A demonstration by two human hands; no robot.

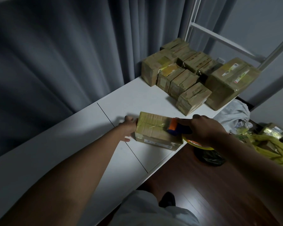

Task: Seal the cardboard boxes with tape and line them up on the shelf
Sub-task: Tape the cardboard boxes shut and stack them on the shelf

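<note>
Midway through, you steadied the cardboard box [155,130] at frame centre with your left hand [128,128] pressed against its left end, while your right hand [206,130] kept a closed grip on the tape dispenser [176,127] running across its top. Roughly ten taped boxes [193,75] already stood grouped in the upper right of the white shelf [91,144]; this box remained to finish and line up.
</note>
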